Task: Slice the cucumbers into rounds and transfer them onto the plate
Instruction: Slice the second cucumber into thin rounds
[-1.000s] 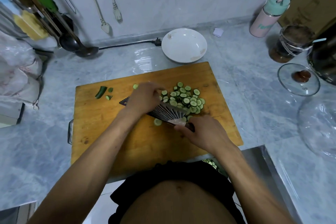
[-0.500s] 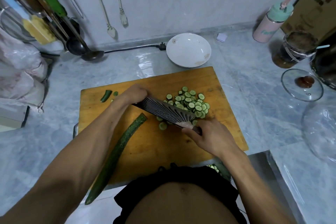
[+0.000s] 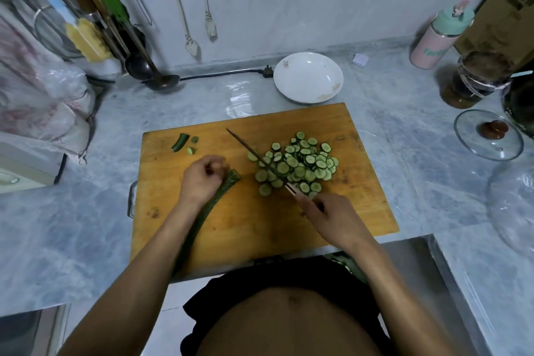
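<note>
A wooden cutting board (image 3: 341,211) lies on the marble counter. A heap of cucumber rounds (image 3: 300,165) sits on its right half. My right hand (image 3: 332,215) grips the handle of a cleaver (image 3: 254,153), whose blade stands on edge along the left side of the heap. My left hand (image 3: 202,179) holds the far end of a long whole cucumber (image 3: 202,220) that runs back toward the board's near edge under my forearm. A white plate (image 3: 308,77) with nothing on it stands just beyond the board. Cut cucumber ends (image 3: 180,141) lie at the board's far left.
A glass lid (image 3: 488,134) and a dark jar (image 3: 474,78) sit at the right, with a pink bottle (image 3: 436,37) behind. A ladle (image 3: 156,78) and a black cable (image 3: 225,74) lie at the back. Bags (image 3: 37,95) fill the left. A metal edge (image 3: 439,266) runs at the near right.
The cleaver turned from lying flat to standing on edge beside the rounds. My left hand left the blade and took hold of a whole cucumber, drawing its end onto the board.
</note>
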Action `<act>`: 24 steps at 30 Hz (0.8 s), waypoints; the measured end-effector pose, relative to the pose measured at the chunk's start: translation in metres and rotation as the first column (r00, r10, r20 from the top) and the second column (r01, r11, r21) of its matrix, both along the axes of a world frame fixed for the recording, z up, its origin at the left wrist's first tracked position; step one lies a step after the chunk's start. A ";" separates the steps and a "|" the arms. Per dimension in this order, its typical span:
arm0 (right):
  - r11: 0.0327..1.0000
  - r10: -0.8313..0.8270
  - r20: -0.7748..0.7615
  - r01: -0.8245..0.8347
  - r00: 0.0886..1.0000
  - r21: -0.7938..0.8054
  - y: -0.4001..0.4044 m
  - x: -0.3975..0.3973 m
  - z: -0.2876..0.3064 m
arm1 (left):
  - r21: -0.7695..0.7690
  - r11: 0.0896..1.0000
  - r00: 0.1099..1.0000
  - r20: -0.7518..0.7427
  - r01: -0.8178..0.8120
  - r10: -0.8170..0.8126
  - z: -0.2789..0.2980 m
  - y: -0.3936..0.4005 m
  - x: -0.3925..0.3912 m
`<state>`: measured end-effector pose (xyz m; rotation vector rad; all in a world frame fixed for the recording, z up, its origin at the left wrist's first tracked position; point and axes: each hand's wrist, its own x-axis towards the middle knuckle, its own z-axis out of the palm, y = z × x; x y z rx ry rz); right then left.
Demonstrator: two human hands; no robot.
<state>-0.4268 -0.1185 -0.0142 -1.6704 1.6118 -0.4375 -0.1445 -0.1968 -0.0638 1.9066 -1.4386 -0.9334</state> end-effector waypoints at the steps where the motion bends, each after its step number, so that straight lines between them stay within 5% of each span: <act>1: 0.999 -0.021 0.055 0.020 0.998 0.027 0.001 0.004 0.001 | -0.017 0.993 0.985 0.129 0.116 -0.113 -0.002 0.013 -0.004; 3: 0.997 -0.050 0.129 0.041 0.990 0.069 0.001 0.013 0.002 | -0.038 0.970 0.934 0.282 0.240 -0.220 -0.009 0.030 -0.012; 9: 0.992 0.000 0.111 -0.014 0.994 0.125 0.006 0.042 0.007 | -0.226 0.949 0.920 0.371 0.218 -0.124 -0.016 0.051 -0.019; 24: 0.991 0.072 0.059 -0.079 0.996 0.110 0.030 0.068 0.015 | -0.114 0.967 0.862 0.486 0.228 -0.146 -0.007 0.053 -0.022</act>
